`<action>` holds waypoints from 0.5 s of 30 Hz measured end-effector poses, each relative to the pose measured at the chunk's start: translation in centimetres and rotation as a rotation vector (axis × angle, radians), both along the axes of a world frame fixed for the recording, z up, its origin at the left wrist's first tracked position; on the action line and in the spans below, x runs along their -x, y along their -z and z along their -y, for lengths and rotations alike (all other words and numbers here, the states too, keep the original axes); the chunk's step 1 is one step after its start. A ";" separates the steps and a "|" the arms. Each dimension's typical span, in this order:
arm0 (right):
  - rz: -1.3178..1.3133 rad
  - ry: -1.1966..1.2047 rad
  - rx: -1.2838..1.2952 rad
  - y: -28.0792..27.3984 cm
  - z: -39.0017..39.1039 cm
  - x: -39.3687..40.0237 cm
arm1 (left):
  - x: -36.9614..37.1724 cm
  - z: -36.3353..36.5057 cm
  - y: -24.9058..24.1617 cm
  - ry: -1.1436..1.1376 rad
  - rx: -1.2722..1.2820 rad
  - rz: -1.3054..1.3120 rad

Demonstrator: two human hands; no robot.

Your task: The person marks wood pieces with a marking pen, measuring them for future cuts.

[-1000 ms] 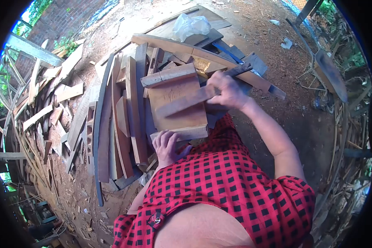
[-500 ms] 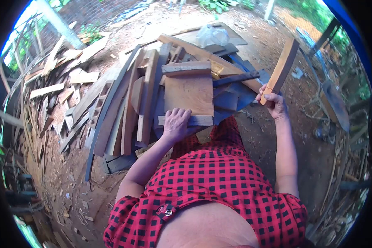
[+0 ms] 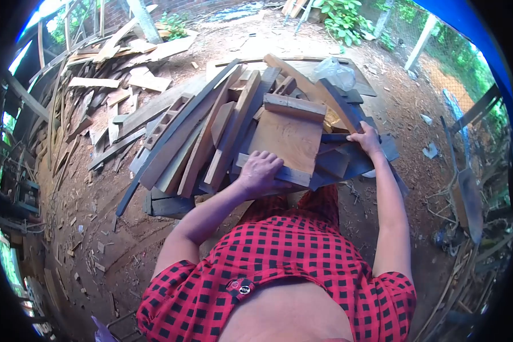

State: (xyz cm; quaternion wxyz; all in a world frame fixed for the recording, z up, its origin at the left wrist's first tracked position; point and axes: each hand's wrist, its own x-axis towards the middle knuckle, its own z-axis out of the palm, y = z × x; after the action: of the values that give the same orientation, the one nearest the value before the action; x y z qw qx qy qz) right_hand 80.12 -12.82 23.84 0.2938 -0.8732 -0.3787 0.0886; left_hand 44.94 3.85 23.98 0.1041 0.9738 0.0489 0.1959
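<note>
A flat wooden board (image 3: 288, 135) lies in front of me, with a raised strip along its far end and another wood strip (image 3: 293, 175) along its near end. My left hand (image 3: 260, 172) has its fingers curled over that near strip. In my right hand (image 3: 366, 138) is the lower end of a wooden stick (image 3: 339, 104), which slants away up and left beside the board's right edge. Dark flat pieces (image 3: 332, 163) lie under and right of the board.
Long planks (image 3: 232, 131) are stacked left of the board. A clear plastic bag (image 3: 333, 73) sits at the back of the pile. Wood scraps (image 3: 148, 80) cover the ground at far left. A long-handled shovel (image 3: 467, 202) stands at right.
My right hand has lowered the stick from upright at the right down and left to the pile beside the board. The left hand stays on the near strip. The view has shifted.
</note>
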 end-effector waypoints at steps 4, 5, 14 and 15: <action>-0.072 -0.014 -0.091 1.1 0.6 -1.2 | -0.2 -4.1 -3.1 0.056 -0.046 0.096; -0.040 -0.026 -0.037 1.2 0.5 -1.5 | -0.3 -5.1 -5.3 0.028 -0.025 0.051; 0.158 -0.078 0.048 3.0 0.0 -1.9 | 5.3 -11.3 -19.5 -0.260 0.005 0.209; 0.155 -0.095 0.045 3.1 -0.1 -1.6 | 6.4 -12.4 -19.7 -0.242 0.008 0.242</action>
State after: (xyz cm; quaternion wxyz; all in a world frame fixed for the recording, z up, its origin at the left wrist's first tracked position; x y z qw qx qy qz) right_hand 81.76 -12.75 20.75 0.2394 -0.8648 -0.4391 0.0431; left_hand 38.58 16.21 43.71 0.0888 0.9297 0.1536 0.3228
